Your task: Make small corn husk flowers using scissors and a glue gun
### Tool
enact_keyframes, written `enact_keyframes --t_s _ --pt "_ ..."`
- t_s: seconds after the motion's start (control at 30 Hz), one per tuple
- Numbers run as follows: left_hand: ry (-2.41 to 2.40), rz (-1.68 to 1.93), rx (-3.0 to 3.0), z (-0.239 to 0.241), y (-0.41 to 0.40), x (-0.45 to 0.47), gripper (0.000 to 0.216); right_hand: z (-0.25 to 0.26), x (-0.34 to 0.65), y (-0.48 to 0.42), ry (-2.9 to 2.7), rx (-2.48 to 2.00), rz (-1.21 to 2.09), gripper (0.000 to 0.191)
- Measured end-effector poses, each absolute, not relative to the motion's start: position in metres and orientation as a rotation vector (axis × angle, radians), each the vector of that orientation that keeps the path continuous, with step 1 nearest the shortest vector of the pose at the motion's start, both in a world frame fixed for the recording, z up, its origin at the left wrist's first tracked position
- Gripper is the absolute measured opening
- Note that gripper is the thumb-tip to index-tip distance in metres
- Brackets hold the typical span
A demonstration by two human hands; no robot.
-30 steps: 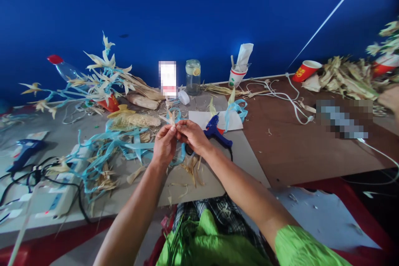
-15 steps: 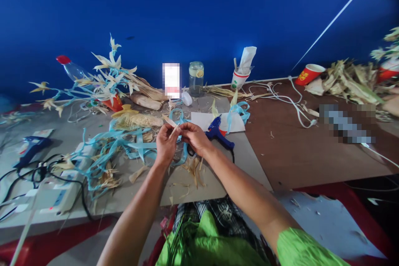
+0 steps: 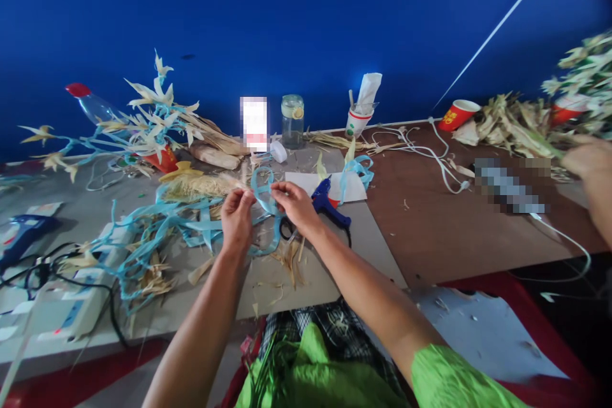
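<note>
My left hand (image 3: 236,217) is closed in a pinch, with a pale, blurred strip of dried husk (image 3: 235,182) sticking out above its fingers. To its right, my right hand (image 3: 295,205) also has thumb and fingers pressed together; what they pinch, if anything, is too small to see. A loop of light blue ribbon (image 3: 262,173) shows between the two hands, and whether the right fingertips touch it I cannot tell. Just right of that hand lies a blue glue gun (image 3: 329,201) on the table. Black scissor handles (image 3: 287,228) peek out below the right wrist.
Blue-wrapped stems with husk flowers (image 3: 165,105) stand at left, above tangled blue strips (image 3: 157,220). A power strip (image 3: 98,293) and a second glue gun (image 3: 26,236) lie at left. A glass jar (image 3: 292,121) stands behind. Another person's hand (image 3: 586,159) is at far right.
My hands, together half a second ago around a pale husk piece, have moved apart, the left one going left. The view has turned slightly right, and more of the other person's arm shows.
</note>
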State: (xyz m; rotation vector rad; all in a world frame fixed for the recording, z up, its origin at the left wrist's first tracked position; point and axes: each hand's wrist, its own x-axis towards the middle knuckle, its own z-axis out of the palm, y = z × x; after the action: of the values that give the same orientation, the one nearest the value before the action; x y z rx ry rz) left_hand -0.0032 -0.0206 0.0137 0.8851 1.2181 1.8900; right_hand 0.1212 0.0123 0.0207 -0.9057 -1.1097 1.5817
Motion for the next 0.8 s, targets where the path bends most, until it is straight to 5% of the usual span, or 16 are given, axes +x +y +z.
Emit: enact_keyframes --t_s 0.17,0.6,0.8 --pt "1.078 1.960 0.747 0.020 -0.017 -0.010 0.025 0.025 0.141 0.030 -1.033 -0.965 1.253 0.026" --pt "1.316 1.816 0.916 0.009 -0.017 -0.011 0.023 0.017 0.140 0.033 -1.118 -0.972 1.171 0.025" --pt "1.402 1.865 0.899 0.011 -0.017 -0.013 0.020 0.014 0.138 0.024 -1.562 -0.992 0.740 0.018"
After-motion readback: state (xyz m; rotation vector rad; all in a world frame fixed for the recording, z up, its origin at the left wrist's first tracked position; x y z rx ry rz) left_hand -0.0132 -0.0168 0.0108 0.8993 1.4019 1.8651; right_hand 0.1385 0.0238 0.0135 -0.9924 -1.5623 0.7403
